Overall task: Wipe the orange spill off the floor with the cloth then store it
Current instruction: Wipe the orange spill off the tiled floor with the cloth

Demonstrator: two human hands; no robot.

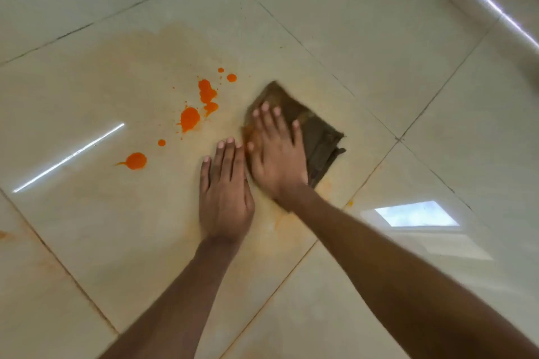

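Right hand [277,154]: flat on the cloth, fingers straight and spread, palm pressing down; nothing pinched or curled.
Left hand [226,189]: flat on the floor, fingers straight and close together, holding nothing; just beside the right hand.
Cloth [318,137]: dark brown, folded, lying on the floor under the right hand; its right part shows past the fingers, its left edge stained orange.
Orange spill [190,119]: bright blobs and droplets left of the cloth, apart from both hands.
Smear [140,61]: pale orange film across the same tile, beyond the blobs.
Floor [350,23]: glossy cream tiles with dark grout lines.
Reflections: window patch [417,214] right of the right forearm; light streak [68,157] at left.
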